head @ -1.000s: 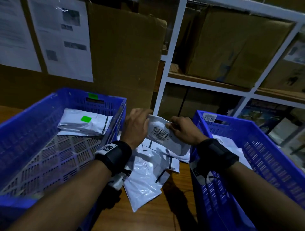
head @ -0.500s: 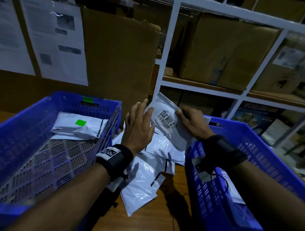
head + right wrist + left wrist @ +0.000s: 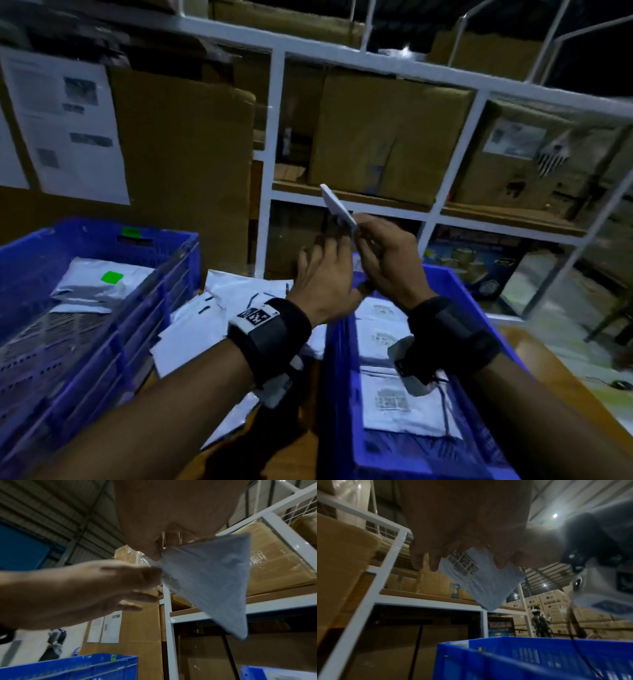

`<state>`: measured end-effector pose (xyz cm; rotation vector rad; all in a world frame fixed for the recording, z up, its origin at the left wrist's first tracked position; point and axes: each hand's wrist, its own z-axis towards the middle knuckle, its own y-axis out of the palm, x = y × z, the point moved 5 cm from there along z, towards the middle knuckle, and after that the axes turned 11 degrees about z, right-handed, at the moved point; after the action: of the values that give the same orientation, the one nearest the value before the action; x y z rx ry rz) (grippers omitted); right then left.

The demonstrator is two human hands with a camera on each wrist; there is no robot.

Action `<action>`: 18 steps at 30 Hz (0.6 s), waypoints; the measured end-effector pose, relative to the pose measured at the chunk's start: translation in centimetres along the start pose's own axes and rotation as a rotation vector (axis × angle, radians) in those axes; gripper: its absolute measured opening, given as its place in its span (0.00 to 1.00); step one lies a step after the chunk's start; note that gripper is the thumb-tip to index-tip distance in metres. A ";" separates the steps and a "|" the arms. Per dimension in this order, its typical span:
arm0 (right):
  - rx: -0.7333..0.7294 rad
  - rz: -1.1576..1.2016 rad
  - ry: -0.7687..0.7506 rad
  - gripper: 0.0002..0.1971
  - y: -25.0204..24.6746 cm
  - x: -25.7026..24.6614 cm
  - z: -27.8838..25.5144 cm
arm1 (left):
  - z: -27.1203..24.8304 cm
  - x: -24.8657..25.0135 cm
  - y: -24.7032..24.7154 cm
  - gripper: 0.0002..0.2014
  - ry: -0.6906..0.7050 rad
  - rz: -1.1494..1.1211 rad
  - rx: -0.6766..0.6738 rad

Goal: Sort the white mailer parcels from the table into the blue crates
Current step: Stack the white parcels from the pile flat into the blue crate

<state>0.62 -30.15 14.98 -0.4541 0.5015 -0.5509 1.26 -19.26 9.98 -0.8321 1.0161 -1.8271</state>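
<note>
Two crates sit on a table [image 3: 565, 370] — the left crate [image 3: 161, 274] and the right crate [image 3: 337, 394] — with a pile of loose parcels [image 3: 219, 308] lying between them. Parcels also lie inside each crate. Both hands are raised above the gap, the left hand [image 3: 322, 284] beside the right hand [image 3: 387, 260], a held parcel [image 3: 337, 209] between them — behind everything stands a shelving rack [image 3: 274, 137] loaded with cardboard boxes [image 3: 387, 137].

Motion blurs the left hand [image 3: 96, 588]; the label [image 3: 464, 563] on the held mailer [image 3: 481, 580] is perhaps a barcode, print unreadable.
</note>
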 end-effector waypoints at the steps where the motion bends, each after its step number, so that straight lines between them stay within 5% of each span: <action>1: -0.006 0.053 0.012 0.20 -1.0 0.3 -0.7 | 0.5 1.8 0.5 0.43 -0.013 -0.026 -0.051; 4: -0.039 0.206 0.074 0.18 -3.7 1.0 -2.1 | 1.9 5.5 2.5 0.45 -0.038 -0.134 -0.109; 10: -0.158 0.371 0.117 0.27 -8.9 4.2 -5.3 | 1.8 11.0 2.7 0.42 -0.031 -0.515 0.060; 16: -0.115 -0.426 -0.017 0.46 -12.2 7.9 -6.0 | 2.2 13.3 2.8 0.36 -0.031 -0.230 -0.069; 18: -0.238 -0.603 0.028 0.43 -12.4 9.2 -6.0 | 2.1 14.2 3.1 0.35 0.042 -0.124 -0.115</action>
<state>-0.59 -46.57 13.86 -0.8364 0.4561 -1.0831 -1.58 -33.67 10.11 -0.9479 1.1263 -1.9117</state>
